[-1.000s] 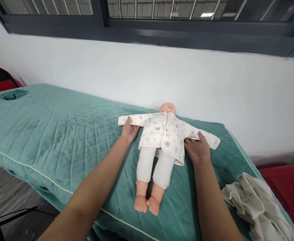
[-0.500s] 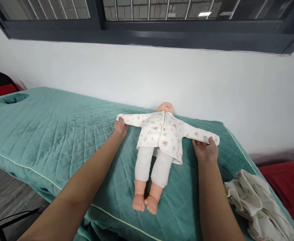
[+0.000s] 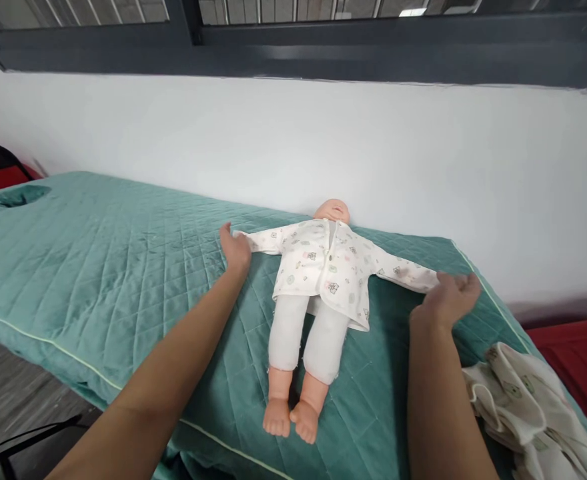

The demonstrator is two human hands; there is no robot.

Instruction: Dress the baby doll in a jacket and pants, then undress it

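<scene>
A baby doll (image 3: 288,333) lies on its back on the green quilted bed cover, feet toward me. It wears a white printed baby jacket (image 3: 318,263), which hangs over its white cloth legs. Both sleeves are spread out sideways. My left hand (image 3: 235,249) is closed around the cuff of the sleeve on the left. On the other side, my right hand (image 3: 447,299), slightly blurred, grips the end of the right sleeve (image 3: 406,273) with curled fingers. The doll's hands are hidden.
A crumpled patterned white cloth (image 3: 533,407) lies at the bed's right edge, near my right forearm. Red seats show at both ends of the green bed (image 3: 123,267). A white wall (image 3: 273,140) with a dark window frame (image 3: 323,57) rises behind.
My right hand has moved right to the sleeve's end and turned over, drawing that sleeve outward. My left hand has shifted slightly left and turned at its cuff. The view has moved slightly.
</scene>
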